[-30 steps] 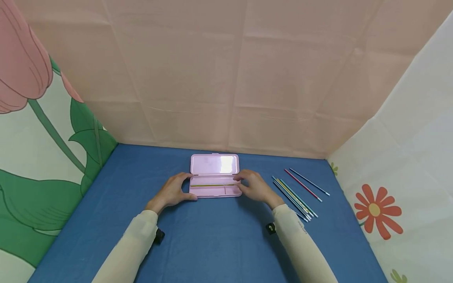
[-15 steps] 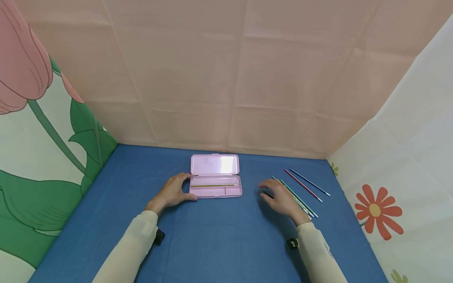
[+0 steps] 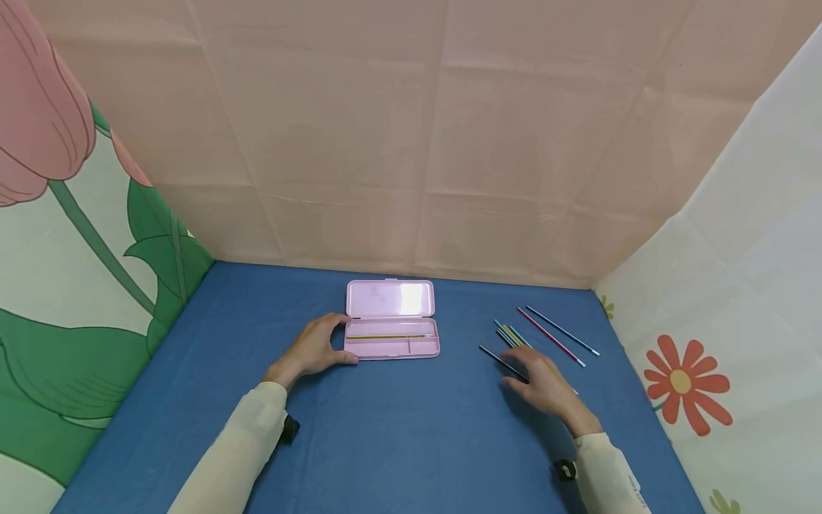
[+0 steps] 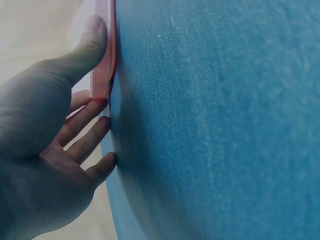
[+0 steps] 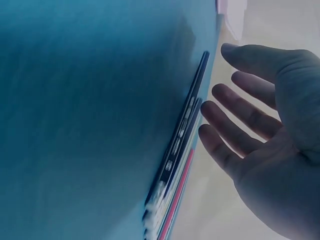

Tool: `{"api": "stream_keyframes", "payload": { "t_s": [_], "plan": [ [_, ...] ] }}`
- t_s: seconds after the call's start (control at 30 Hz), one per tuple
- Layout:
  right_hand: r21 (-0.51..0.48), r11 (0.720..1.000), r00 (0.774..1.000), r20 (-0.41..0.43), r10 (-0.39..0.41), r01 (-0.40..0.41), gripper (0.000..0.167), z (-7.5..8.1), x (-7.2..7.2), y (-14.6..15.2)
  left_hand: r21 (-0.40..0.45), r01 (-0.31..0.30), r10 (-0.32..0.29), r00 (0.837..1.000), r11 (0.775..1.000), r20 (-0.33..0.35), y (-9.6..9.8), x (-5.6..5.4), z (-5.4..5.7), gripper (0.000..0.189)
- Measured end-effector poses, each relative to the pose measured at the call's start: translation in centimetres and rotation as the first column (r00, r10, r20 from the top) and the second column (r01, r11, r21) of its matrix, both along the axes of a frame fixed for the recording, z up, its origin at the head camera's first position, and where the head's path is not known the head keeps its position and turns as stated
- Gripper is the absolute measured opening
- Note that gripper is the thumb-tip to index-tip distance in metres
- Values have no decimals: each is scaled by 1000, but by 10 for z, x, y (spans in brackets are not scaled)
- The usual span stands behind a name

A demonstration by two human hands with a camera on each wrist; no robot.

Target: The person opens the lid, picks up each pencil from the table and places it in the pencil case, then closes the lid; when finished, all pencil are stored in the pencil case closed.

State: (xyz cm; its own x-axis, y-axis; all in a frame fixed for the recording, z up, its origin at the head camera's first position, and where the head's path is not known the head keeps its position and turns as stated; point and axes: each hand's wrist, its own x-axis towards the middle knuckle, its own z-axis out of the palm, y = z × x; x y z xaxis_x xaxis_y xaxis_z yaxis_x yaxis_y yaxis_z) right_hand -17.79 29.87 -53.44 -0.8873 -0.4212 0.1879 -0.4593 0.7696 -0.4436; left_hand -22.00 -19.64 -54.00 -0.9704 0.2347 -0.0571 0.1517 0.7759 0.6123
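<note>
A pink pencil case (image 3: 379,348) lies with its lid (image 3: 377,300) raised at the back. One yellowish pencil (image 3: 385,336) runs along its inside. My left hand (image 3: 313,345) holds the case's left end, thumb at the front edge and fingers at the back corner; the left wrist view shows the thumb (image 4: 89,52) against the case wall. Over the loose pencils on the right hovers my right hand (image 3: 546,385), fingers spread and slightly bent, holding nothing. Nearest to it is a dark pencil (image 3: 497,359), which carries silvery marks in the right wrist view.
Several pencils (image 3: 509,334) lie in a slanting bunch, partly hidden by the right hand. Beyond them are a red pencil (image 3: 551,337) and a dark blue pencil (image 3: 562,330). The blue cloth (image 3: 385,435) meets a beige backdrop (image 3: 411,178) behind the case.
My right hand has moved from the case's right end, right and toward me, to above the pencils. The left hand and the case have stayed put.
</note>
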Motion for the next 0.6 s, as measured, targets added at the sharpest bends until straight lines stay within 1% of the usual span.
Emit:
{"api": "stream_keyframes", "payload": {
  "t_s": [0.13,0.27,0.43,0.6],
  "plan": [
    [8,1000,1000,-17,-8,8,50,-2,9,9,0,2,-2,1000,1000,-2,0,-1,-1,93],
    [11,999,999,-7,-42,42,52,-5,17,17,12,12,-12,1000,1000,-11,-1,-1,-1,94],
    [8,997,997,7,-77,77,51,-4,22,26,13,17,-16,999,1000,-31,-1,1,1,95],
    [11,995,995,34,-97,96,51,-4,25,31,15,8,-8,1000,1000,-11,0,1,1,93]
  ]
}}
